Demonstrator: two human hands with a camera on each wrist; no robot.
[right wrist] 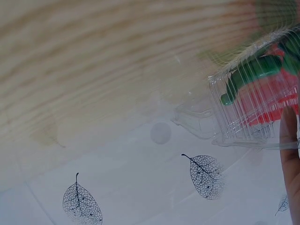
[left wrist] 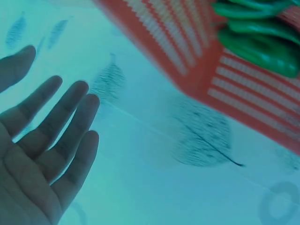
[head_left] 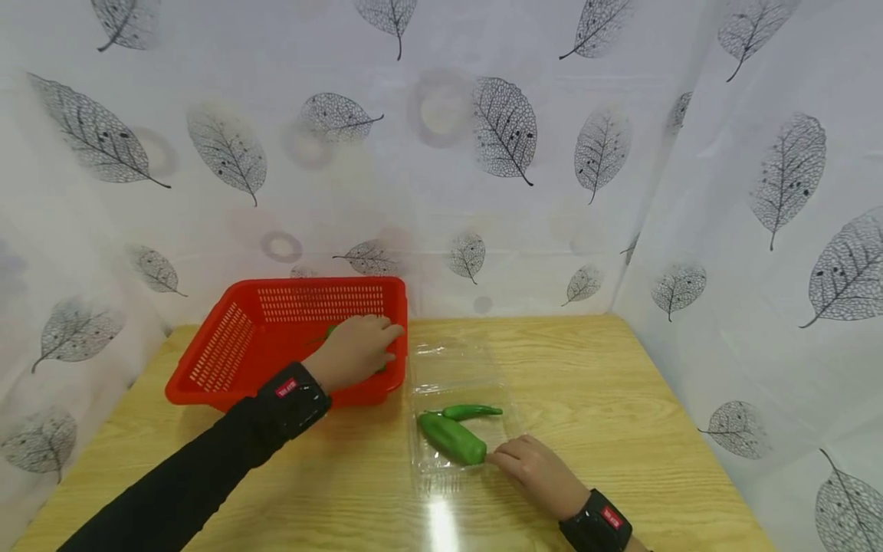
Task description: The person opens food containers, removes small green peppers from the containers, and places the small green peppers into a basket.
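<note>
My left hand (head_left: 359, 349) is over the right part of a red plastic basket (head_left: 207, 337). Its fingers are spread and nearly straight in the left wrist view, with nothing in the palm. Several green peppers (left wrist: 262, 47) lie in the basket, largely covered by this hand in the head view. A clear plastic box (head_left: 414, 452) stands right of the basket with its lid folded back. Inside are a thick green pepper (head_left: 451, 438) and a slim green chili (head_left: 472, 412). My right hand (head_left: 538, 471) touches the box's near right corner; its thumb is hidden.
The basket and box rest on a light wooden table (head_left: 593, 383). White sheeting printed with leaves (head_left: 414, 192) rises behind the table and along its sides. The basket's slotted wall (head_left: 324, 303) stands higher than the box.
</note>
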